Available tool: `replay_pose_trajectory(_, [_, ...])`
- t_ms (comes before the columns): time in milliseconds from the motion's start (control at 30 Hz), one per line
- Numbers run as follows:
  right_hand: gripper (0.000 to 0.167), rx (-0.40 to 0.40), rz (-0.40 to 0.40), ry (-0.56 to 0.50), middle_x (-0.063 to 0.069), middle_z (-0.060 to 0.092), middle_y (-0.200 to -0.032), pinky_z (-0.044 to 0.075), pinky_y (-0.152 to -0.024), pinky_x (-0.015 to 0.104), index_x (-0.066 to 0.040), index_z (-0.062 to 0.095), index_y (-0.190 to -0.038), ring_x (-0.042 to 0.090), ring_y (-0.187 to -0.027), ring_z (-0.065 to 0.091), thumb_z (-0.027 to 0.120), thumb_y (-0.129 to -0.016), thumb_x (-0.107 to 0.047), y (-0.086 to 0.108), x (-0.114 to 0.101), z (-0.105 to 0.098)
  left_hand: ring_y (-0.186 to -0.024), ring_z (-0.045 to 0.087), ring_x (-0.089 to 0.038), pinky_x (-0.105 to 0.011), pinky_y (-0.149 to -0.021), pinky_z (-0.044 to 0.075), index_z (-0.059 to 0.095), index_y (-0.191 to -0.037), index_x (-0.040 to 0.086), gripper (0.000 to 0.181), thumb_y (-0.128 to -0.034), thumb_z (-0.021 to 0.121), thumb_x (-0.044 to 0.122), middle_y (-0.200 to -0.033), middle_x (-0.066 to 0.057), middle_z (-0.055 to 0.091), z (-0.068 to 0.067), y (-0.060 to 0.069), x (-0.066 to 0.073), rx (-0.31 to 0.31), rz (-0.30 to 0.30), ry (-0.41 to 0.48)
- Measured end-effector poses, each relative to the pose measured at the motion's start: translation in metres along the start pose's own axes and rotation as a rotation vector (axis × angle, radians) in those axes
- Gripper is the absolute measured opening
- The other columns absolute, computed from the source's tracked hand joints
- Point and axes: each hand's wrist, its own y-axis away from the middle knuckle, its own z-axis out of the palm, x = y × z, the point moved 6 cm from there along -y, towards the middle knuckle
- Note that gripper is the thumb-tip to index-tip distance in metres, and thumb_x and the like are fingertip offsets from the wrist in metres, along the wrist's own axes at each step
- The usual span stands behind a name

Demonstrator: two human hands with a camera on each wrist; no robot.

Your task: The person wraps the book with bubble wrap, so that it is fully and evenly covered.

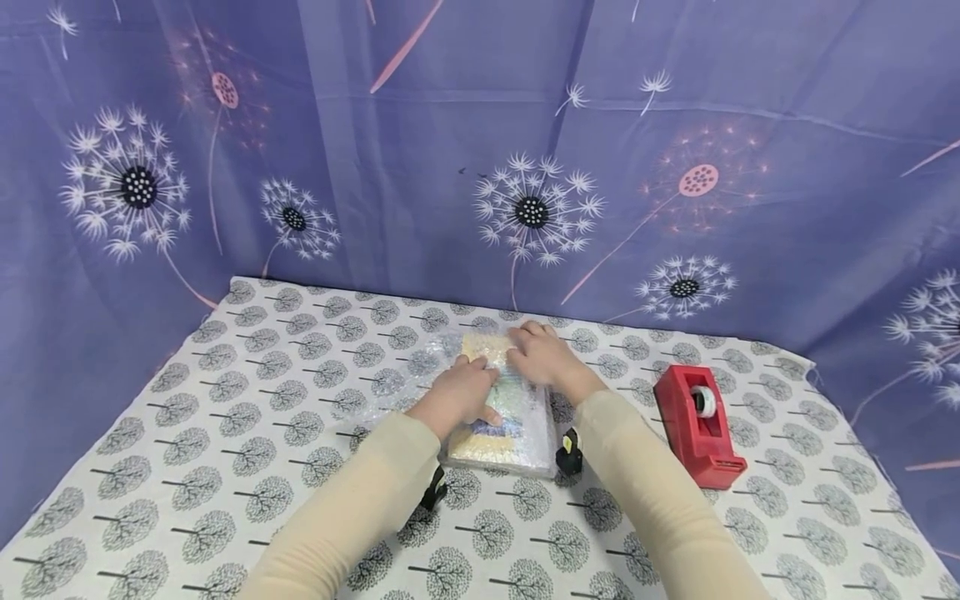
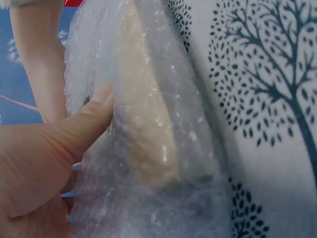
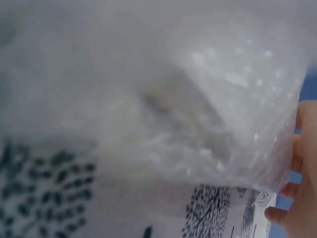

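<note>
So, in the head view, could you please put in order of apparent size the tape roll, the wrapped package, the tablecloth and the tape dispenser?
Largest to smallest:
1. Tablecloth
2. Wrapped package
3. Tape dispenser
4. Tape roll

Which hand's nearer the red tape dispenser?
Right. The right hand, on the bubble-wrapped package, is left of the red tape dispenser; the left hand, also there, is farther left.
</note>
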Motion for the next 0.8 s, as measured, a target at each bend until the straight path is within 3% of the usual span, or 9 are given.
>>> replay_pose_trajectory(267, [0.055, -0.013, 0.019, -0.058, 0.014, 0.049, -0.136, 0.034, -0.106, 0.052, -0.005, 0.052, -0.132, 0.034, -0.122, 0.039, 0.039, -0.090, -0.038, -0.014, -0.002, -0.003, -0.140, 0.027, -0.033, -0.046, -0.109, 0.039, 0.038, -0.145, 0.015, 0.086, -0.0729, 0.069, 0.050, -0.156, -0.010, 0.023, 0.003, -0.002, -0.001, -0.018, -0.025, -0.017])
replay_pose_trajectory(500, [0.058, -0.019, 0.063, -0.060, 0.014, 0.055, -0.123, 0.037, -0.099, 0.045, -0.003, 0.056, -0.126, 0.029, -0.111, 0.044, 0.040, -0.090, -0.044, -0.020, 0.001, -0.007, -0.142, 0.023, -0.034, -0.049, -0.109, 0.038, 0.037, -0.146, 0.014, 0.089, -0.0712, 0.069, 0.050, -0.157, -0.010, 0.020, 0.004, -0.001, 0.002, -0.025, -0.037, 0.007])
replay_pose_trajectory(800, [0.057, -0.040, 0.075, -0.092, 0.015, 0.061, -0.123, 0.035, -0.106, 0.046, -0.003, 0.061, -0.123, 0.031, -0.118, 0.047, 0.044, -0.093, -0.048, -0.025, 0.000, -0.009, -0.144, 0.020, -0.033, -0.048, -0.111, 0.036, 0.035, -0.147, 0.013, 0.090, -0.0717, 0.069, 0.050, -0.158, -0.010, 0.019, 0.004, 0.000, 0.001, -0.037, -0.051, 0.012])
